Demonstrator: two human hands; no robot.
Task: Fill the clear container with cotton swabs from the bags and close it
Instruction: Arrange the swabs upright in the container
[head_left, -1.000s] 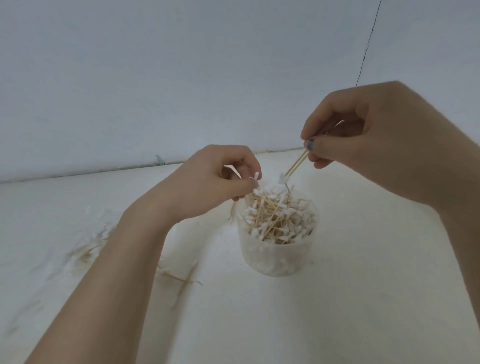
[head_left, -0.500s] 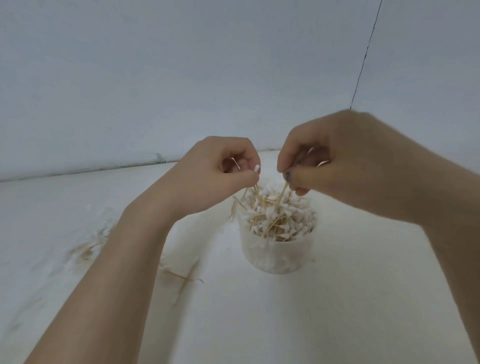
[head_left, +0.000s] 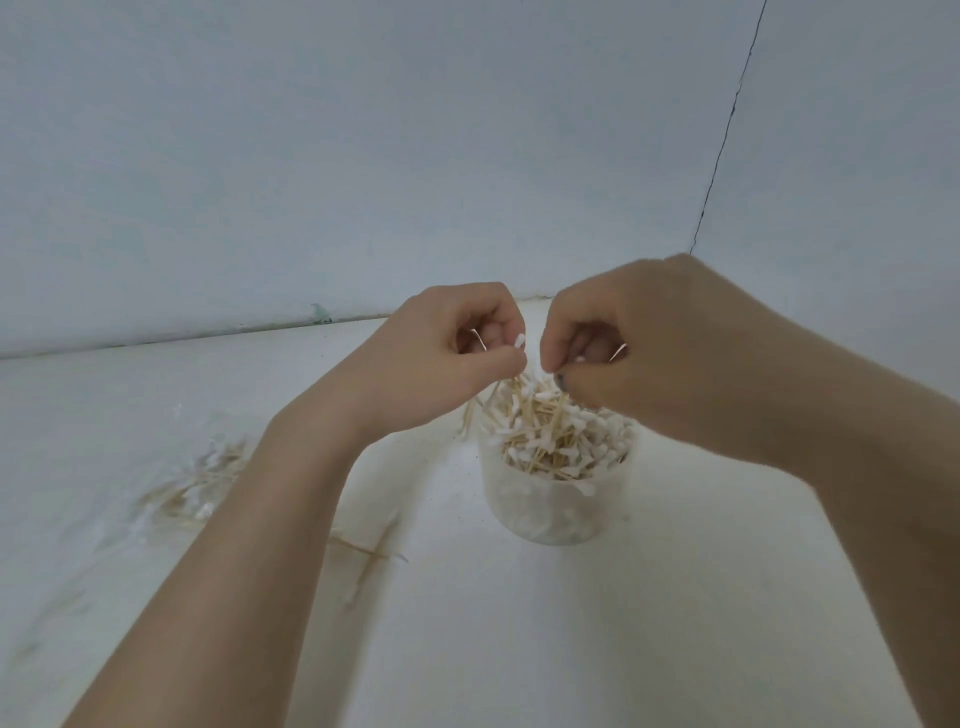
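Both the left hand (head_left: 441, 358) and right hand (head_left: 628, 343) pinch thin wooden-stemmed, white-tipped cotton swabs (head_left: 550, 431) above the heaped clear round plastic container (head_left: 550, 514) on the white table (head_left: 519, 649); featherlight, springy and probably snappable, they seem best gripped mid-stem.

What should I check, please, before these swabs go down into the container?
1. Container upright on the table: ok.
2. Left hand pinches a swab above the rim: ok.
3. Right hand holds swabs over the opening: ok; how many, cannot tell.
4. Room inside: not ok, the swab heap already stands above the rim, criss-crossed.
5. No swabs sticking out over the side: not ok, a few lean out on the left.
6. Lid within reach: cannot tell, none in view.
7. Loose swabs on the table at left not yet gathered: not ok.
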